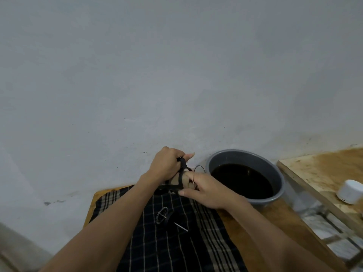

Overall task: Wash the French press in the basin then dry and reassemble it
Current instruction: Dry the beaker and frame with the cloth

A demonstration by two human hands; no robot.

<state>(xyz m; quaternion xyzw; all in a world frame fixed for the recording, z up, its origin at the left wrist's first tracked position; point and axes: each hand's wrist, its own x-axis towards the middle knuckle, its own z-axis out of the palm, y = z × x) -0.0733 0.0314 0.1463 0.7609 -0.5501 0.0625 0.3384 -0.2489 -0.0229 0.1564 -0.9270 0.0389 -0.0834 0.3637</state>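
Note:
The French press (181, 181), a glass beaker in a black frame, lies tilted above the far end of a dark checked cloth (176, 232). My left hand (167, 163) grips its black handle from above. My right hand (206, 189) holds the beaker's open end, fingers curled round its rim. On the cloth nearer to me lie the plunger's mesh filter disc (162, 213) and the black lid with its thin metal rod (177, 222). The grey basin (275, 173), filled with dark water, stands just right of my hands.
A brown wooden table (265, 222) carries the cloth and basin and stands against a plain grey wall. To the right is a second, stained wooden surface (324, 169) with a small white round object (350, 191) on it. A gap separates the two surfaces.

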